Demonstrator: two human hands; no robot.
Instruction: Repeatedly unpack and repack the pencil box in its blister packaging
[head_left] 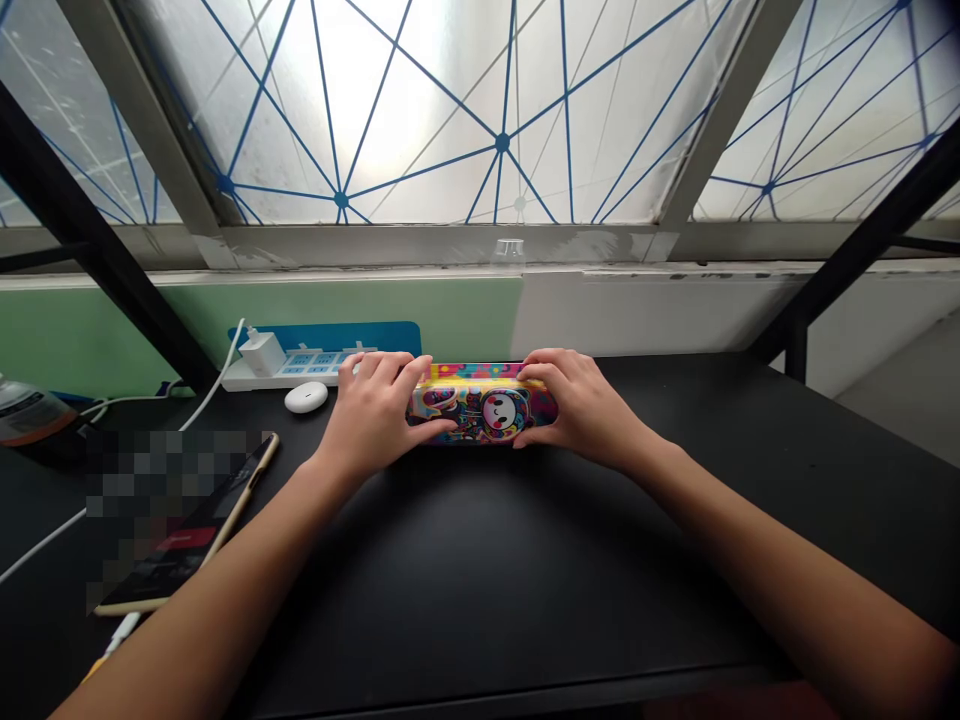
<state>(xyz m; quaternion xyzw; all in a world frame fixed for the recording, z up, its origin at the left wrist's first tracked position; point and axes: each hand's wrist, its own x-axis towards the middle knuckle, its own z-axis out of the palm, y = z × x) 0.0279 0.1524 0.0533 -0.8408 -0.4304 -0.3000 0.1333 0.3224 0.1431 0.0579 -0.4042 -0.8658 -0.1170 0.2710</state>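
Note:
A colourful oblong case [480,412], printed with a white smiling cartoon face and bright patterns, lies lengthwise near the back of the black desk. It looks like a pencil case. My left hand [379,410] grips its left end, thumb across the front and fingers over the top. At the right end, my right hand [577,405] holds it the same way, thumb low on the front. A yellow and pink strip shows along the upper back of the case. Its underside and both ends are hidden.
Behind my left hand lies a white power strip [240,378] with a plugged-in charger [262,353]. A white earbud case [306,397] sits before it. Left are a phone or tablet [187,540] with a cable and a bottle [34,412]. Black frame bars [847,250] slant at both sides.

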